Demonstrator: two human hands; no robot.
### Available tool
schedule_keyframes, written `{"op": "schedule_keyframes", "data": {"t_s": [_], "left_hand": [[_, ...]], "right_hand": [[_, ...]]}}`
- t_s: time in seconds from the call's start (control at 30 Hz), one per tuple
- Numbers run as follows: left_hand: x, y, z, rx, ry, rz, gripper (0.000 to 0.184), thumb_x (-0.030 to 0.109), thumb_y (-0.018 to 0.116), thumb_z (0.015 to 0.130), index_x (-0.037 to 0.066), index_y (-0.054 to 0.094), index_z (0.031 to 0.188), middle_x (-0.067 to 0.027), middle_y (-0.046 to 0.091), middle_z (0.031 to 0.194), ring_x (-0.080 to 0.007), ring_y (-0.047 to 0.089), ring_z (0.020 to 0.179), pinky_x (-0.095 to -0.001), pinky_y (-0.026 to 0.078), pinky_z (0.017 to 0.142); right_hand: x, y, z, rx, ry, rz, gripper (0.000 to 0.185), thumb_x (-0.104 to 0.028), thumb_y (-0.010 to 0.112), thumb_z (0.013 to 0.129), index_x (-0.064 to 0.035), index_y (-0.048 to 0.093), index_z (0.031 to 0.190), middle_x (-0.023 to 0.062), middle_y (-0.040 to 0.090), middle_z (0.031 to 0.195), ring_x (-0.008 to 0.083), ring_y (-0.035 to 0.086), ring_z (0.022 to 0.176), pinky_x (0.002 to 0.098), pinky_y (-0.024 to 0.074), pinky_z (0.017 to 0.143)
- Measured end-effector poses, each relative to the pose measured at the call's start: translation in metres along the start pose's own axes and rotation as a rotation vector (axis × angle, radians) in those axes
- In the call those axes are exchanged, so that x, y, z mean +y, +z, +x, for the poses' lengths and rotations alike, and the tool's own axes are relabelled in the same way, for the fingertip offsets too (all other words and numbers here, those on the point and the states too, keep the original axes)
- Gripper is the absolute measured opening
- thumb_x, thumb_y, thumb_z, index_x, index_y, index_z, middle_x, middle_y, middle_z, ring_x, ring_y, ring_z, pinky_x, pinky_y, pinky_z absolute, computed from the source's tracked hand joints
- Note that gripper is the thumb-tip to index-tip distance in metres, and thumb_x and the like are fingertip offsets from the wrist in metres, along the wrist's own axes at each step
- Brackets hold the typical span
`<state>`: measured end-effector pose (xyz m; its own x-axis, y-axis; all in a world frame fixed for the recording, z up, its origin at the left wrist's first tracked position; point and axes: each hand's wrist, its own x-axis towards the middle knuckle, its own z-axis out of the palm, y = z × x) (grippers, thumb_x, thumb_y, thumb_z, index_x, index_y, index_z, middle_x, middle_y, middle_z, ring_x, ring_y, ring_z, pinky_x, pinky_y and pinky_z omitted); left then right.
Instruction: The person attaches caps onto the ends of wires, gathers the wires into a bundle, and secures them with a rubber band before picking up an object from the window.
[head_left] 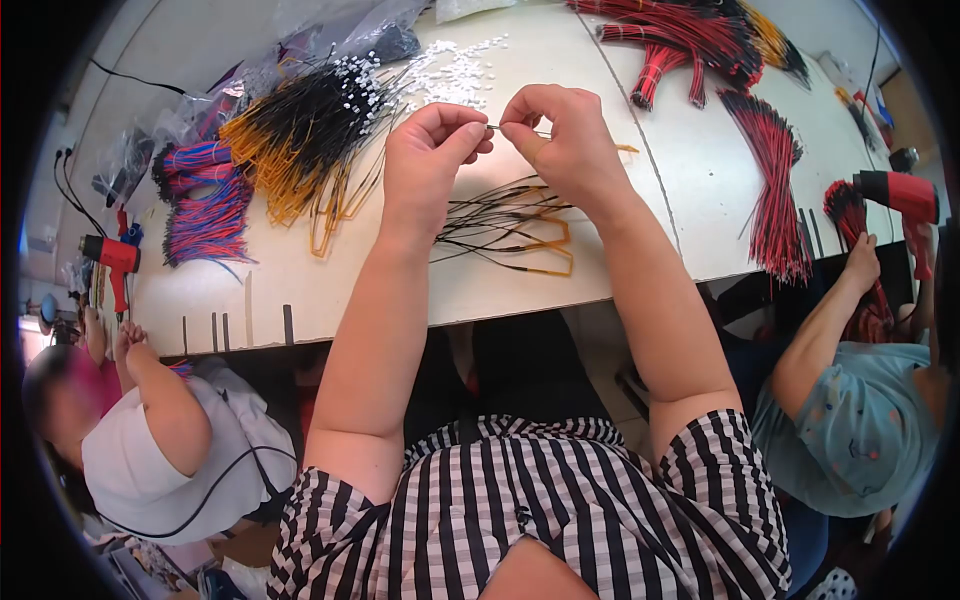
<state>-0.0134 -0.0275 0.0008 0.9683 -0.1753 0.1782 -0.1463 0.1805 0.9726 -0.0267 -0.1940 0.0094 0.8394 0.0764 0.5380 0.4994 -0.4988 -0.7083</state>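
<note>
Above the white table (350, 285), my left hand (432, 165) pinches one end of a thin dark wire piece (493, 127) between thumb and forefinger. Close on its right, my right hand (562, 140) pinches the same piece; a thin strand shows beside its fingertips. What the fingertips cover is too small to make out. Below both hands lies a loose group of black wires with yellow ends (520, 235). Beyond my left hand are small white connectors (455, 75), next to a large pile of black and yellow wires (310, 130).
Red and black wire bundles (770, 180) lie at the right, blue and red bundles (205, 205) at the left. A co-worker sits on each side. Red heat guns (112, 255) are at both sides. Plastic bags (340, 30) lie at the back left.
</note>
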Motion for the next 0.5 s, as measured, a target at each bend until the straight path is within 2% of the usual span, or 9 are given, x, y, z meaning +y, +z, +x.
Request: {"op": "schedule_keyframes", "data": {"t_s": [0.1, 0.17, 0.27, 0.3, 0.37, 0.4, 0.43, 0.47, 0.5], "left_hand": [[0.002, 0.004, -0.001, -0.015, 0.000, 0.022, 0.010, 0.004, 0.064, 0.084, -0.001, 0.065, 0.092, -0.0070, 0.067, 0.082, -0.0123, 0.064, 0.074, -0.0229, 0.048, 0.068], [0.003, 0.006, -0.002, -0.026, -0.010, 0.046, 0.009, 0.003, 0.064, 0.083, -0.001, 0.065, 0.091, -0.0069, 0.067, 0.081, -0.0121, 0.064, 0.074, -0.0225, 0.048, 0.068], [-0.001, 0.001, 0.004, 0.047, 0.109, 0.022, 0.006, 0.001, 0.064, 0.080, -0.002, 0.065, 0.085, -0.0061, 0.066, 0.078, -0.0108, 0.063, 0.072, -0.0214, 0.048, 0.065], [-0.002, -0.003, 0.006, 0.067, 0.139, -0.003, 0.007, 0.001, 0.064, 0.080, -0.001, 0.066, 0.087, -0.0055, 0.066, 0.077, -0.0103, 0.062, 0.071, -0.0207, 0.047, 0.065], [0.017, -0.014, 0.000, 0.090, 0.051, -0.008, 0.007, 0.004, 0.064, 0.080, 0.000, 0.066, 0.086, -0.0050, 0.066, 0.077, -0.0091, 0.061, 0.070, -0.0205, 0.046, 0.065], [0.031, -0.023, -0.003, 0.094, 0.053, -0.009, 0.007, 0.004, 0.064, 0.080, 0.000, 0.066, 0.086, -0.0050, 0.066, 0.077, -0.0091, 0.061, 0.070, -0.0205, 0.046, 0.065], [0.044, -0.032, -0.009, -0.018, 0.023, 0.163, 0.008, 0.005, 0.065, 0.080, 0.000, 0.065, 0.086, -0.0045, 0.066, 0.077, -0.0088, 0.060, 0.070, -0.0213, 0.046, 0.065], [0.051, -0.041, -0.016, -0.127, -0.014, 0.335, 0.009, 0.007, 0.065, 0.080, 0.000, 0.065, 0.087, -0.0041, 0.066, 0.078, -0.0085, 0.060, 0.070, -0.0220, 0.046, 0.066], [0.051, -0.049, -0.024, -0.117, -0.027, 0.332, 0.009, 0.007, 0.065, 0.080, 0.000, 0.065, 0.087, -0.0041, 0.066, 0.078, -0.0085, 0.060, 0.070, -0.0220, 0.046, 0.066]], "right_hand": [[0.002, 0.001, -0.001, 0.002, -0.067, -0.092, 0.005, -0.006, 0.066, 0.077, -0.0037, 0.062, 0.075, 0.0036, 0.062, 0.068, 0.0192, 0.054, 0.064, 0.0295, 0.0425, 0.063], [0.007, 0.000, -0.001, 0.100, -0.232, -0.194, 0.007, -0.008, 0.066, 0.077, -0.0035, 0.062, 0.074, 0.0037, 0.061, 0.067, 0.0187, 0.054, 0.063, 0.0290, 0.0426, 0.063], [0.012, 0.000, 0.005, 0.073, -0.240, -0.134, 0.009, -0.009, 0.065, 0.077, -0.0028, 0.061, 0.073, 0.0037, 0.061, 0.066, 0.0188, 0.054, 0.063, 0.0297, 0.0424, 0.067], [0.009, -0.003, 0.001, 0.065, -0.228, -0.134, 0.009, -0.009, 0.065, 0.077, -0.0028, 0.061, 0.073, 0.0037, 0.061, 0.066, 0.0188, 0.054, 0.063, 0.0297, 0.0424, 0.067], [-0.002, -0.022, 0.001, -0.032, 0.017, -0.016, 0.011, -0.009, 0.066, 0.077, -0.0009, 0.059, 0.072, 0.0041, 0.059, 0.062, 0.0194, 0.054, 0.062, 0.0309, 0.0422, 0.073], [-0.007, -0.032, -0.001, -0.185, 0.169, -0.025, 0.010, -0.010, 0.066, 0.078, -0.0007, 0.061, 0.075, 0.0068, 0.063, 0.077, 0.0201, 0.056, 0.073, 0.0319, 0.0412, 0.079], [-0.010, -0.037, -0.003, -0.192, 0.167, -0.025, 0.010, -0.010, 0.066, 0.078, -0.0007, 0.061, 0.075, 0.0068, 0.063, 0.077, 0.0201, 0.056, 0.073, 0.0319, 0.0412, 0.079], [-0.014, -0.039, -0.008, -0.264, 0.088, -0.145, 0.009, -0.011, 0.066, 0.079, -0.0019, 0.062, 0.079, 0.0080, 0.062, 0.089, 0.0215, 0.056, 0.083, 0.0318, 0.0415, 0.081], [-0.018, -0.038, -0.016, -0.339, 0.011, -0.262, 0.009, -0.012, 0.066, 0.079, -0.0032, 0.064, 0.083, 0.0092, 0.062, 0.102, 0.0228, 0.055, 0.093, 0.0317, 0.0418, 0.083]]}}
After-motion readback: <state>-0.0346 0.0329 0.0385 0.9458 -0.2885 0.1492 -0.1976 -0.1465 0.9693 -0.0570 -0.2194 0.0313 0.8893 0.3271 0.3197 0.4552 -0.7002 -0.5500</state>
